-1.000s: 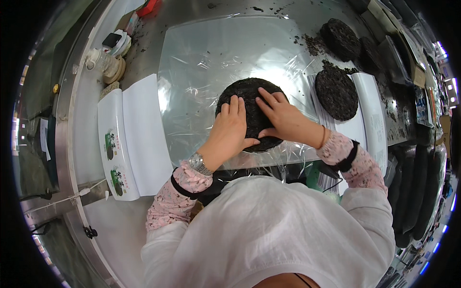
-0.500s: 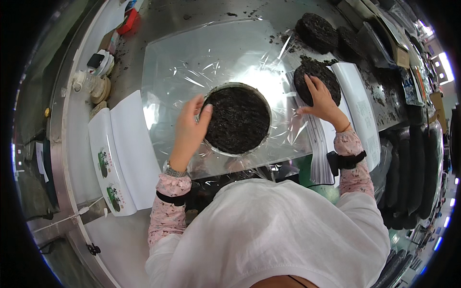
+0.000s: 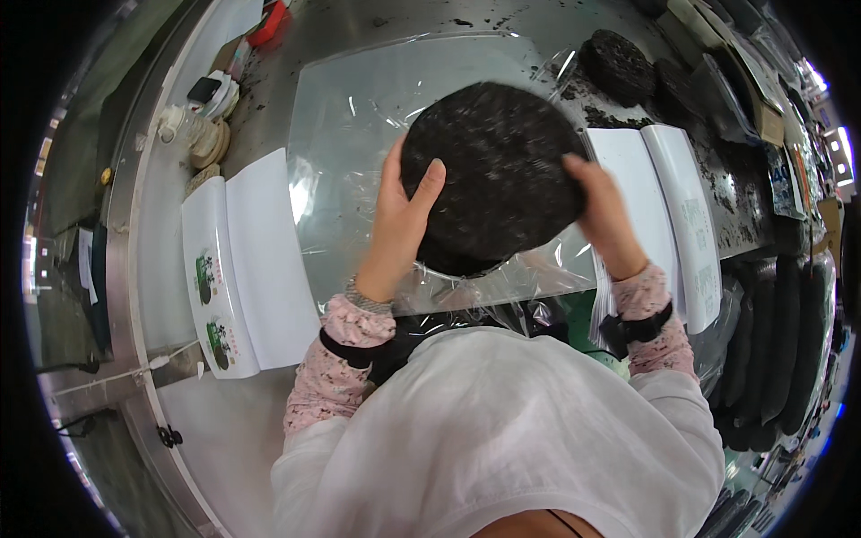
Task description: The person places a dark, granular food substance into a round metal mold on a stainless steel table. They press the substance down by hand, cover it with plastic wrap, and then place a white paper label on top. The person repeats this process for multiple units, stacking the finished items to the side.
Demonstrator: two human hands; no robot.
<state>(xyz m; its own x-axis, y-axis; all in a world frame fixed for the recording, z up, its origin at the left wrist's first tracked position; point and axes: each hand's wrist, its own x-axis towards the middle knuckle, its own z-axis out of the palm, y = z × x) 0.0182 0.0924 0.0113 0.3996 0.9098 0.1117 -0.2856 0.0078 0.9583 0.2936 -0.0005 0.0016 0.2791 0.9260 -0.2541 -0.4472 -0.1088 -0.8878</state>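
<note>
Between both hands a dark, crumbly round cake (image 3: 493, 161) is raised over the centre of the clear plastic sheet (image 3: 327, 112). My left hand (image 3: 404, 215) grips its left edge, thumb over the top. My right hand (image 3: 605, 211) holds the right edge, slightly blurred. Beneath it, mostly hidden, another dark round mass (image 3: 453, 262) rests on the sheet, only its near edge showing.
Paper stacks lie left (image 3: 260, 260) and right (image 3: 628, 179). More dark cakes (image 3: 617, 67) and crumbs sit at the back right. A glass jar (image 3: 184, 125), small black object (image 3: 204, 89) and red box (image 3: 267, 22) stand along the left. Filled black bags (image 3: 771, 350) lie at the right.
My right hand has brought the cake from the right-hand paper stack over the central, ringed one, now mostly covered. My left hand has closed on the moved cake's left edge.
</note>
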